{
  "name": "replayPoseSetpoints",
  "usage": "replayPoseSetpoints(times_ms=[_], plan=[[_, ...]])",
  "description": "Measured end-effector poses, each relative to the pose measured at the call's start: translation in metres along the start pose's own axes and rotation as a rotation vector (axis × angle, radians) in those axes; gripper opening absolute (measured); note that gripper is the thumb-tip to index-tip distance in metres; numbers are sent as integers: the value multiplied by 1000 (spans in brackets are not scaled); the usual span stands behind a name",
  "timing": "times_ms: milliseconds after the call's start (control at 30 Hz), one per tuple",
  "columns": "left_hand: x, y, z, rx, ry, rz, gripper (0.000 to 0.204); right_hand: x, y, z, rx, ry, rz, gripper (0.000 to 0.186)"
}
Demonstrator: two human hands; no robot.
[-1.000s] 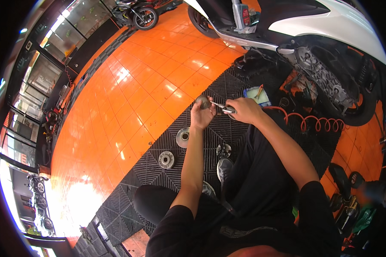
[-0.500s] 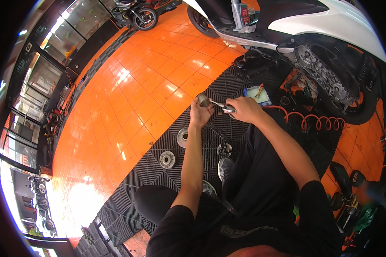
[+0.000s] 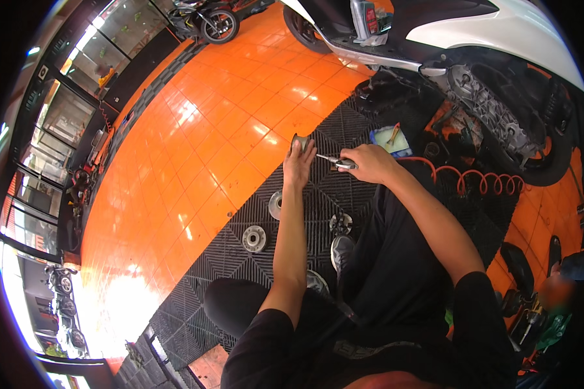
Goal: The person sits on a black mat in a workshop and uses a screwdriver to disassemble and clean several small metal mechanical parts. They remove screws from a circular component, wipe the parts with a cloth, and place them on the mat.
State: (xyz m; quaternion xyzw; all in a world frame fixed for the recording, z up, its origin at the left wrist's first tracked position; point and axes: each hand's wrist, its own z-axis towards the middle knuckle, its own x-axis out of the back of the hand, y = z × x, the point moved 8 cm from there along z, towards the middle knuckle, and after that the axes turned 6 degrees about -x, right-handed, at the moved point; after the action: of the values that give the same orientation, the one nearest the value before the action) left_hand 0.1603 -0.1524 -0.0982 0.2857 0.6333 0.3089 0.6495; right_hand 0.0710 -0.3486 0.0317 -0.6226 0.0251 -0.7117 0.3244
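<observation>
My left hand [image 3: 296, 172] grips a short, hollow metal cylinder [image 3: 299, 140], its fingers against the side. The far part of the cylinder stands out past the fingertips. To its right, my right hand [image 3: 373, 165] is wrapped round a silver air blow gun [image 3: 346, 163]. The gun's thin nozzle points left at the cylinder, a small gap apart. Below the hands, a flanged metal disc [image 3: 254, 238] lies on the black ribbed mat [image 3: 198, 285]. A second disc [image 3: 274, 205] is partly covered by my left forearm. Near my shoe rests a dark and silver round part [image 3: 340, 224].
Ahead to the right stands a white scooter [image 3: 461, 29] with its engine side [image 3: 483, 110] exposed. A coiled red hose [image 3: 461, 181] runs near its rear wheel. A shallow tray [image 3: 392, 140] holds a brush. At the lower right, another person's sleeve [image 3: 579, 264] shows near dark parts.
My left hand has shifted slightly left and turned the cylinder, so it now shows more edge-on. The blow gun has hardly moved. The person at the lower right shows more.
</observation>
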Motion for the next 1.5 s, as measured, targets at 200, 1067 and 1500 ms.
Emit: replayPoseSetpoints(times_ms=[200, 1067, 1500], plan=[[-40, 1, -9, 72, -88, -144, 51, 5, 1, 0, -52, -4, -4, 24], [-62, 11, -13, -73, -276, -113, 61, 8, 5, 2, -102, 74, -51, 20], [-43, 37, -8, -389, -32, 539, 50, 4, 6, 2, -107, -11, -44, 26]])
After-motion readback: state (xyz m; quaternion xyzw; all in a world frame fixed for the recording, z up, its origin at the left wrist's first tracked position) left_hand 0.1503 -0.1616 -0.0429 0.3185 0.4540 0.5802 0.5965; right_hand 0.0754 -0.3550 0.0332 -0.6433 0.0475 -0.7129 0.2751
